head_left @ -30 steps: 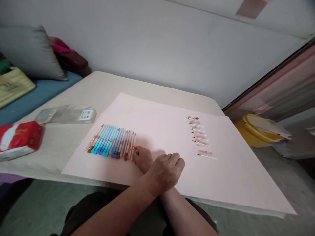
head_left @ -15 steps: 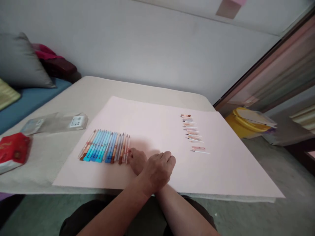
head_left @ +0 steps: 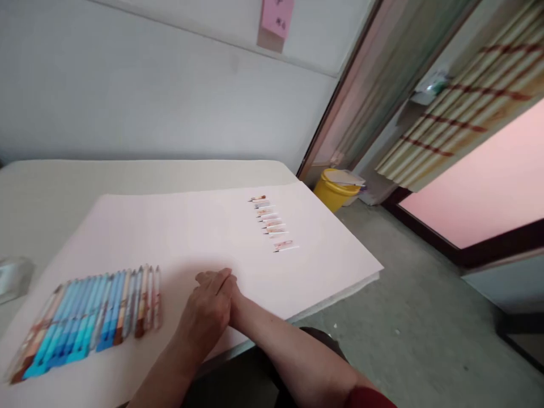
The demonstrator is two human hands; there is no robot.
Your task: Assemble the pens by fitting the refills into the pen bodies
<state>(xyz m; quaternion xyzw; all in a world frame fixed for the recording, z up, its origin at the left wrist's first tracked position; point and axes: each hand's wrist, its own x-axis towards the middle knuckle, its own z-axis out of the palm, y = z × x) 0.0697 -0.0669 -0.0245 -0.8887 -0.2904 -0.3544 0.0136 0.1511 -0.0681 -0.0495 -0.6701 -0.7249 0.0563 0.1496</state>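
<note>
My left hand point(head_left: 209, 300) rests across my right hand point(head_left: 235, 303), low over the pink sheet point(head_left: 187, 232). The left fingers are loosely laid over it, and I see nothing held in them. Most of the right hand, its fingers included, is hidden beneath. To the left of both hands lies a neat row of pens point(head_left: 91, 309), several blue ones among brown and clear ones, slightly blurred. Farther off to the right is a column of thin white pen refills point(head_left: 287, 247) with dark tips, set among small patterned pieces point(head_left: 266, 212) whose kind I cannot make out.
The sheet covers a cloth-covered table point(head_left: 140, 173) set against a pale wall. A clear plastic packet point(head_left: 15, 277) lies at the left edge. Beyond the table's right corner a yellow bucket point(head_left: 334, 192) stands on the grey floor point(head_left: 403, 289). A curtain point(head_left: 463, 102) hangs farther right.
The view has swung to the right, so pens and refills appear farther left. My right hand has come away from the row of pens and now lies under my left hand.
</note>
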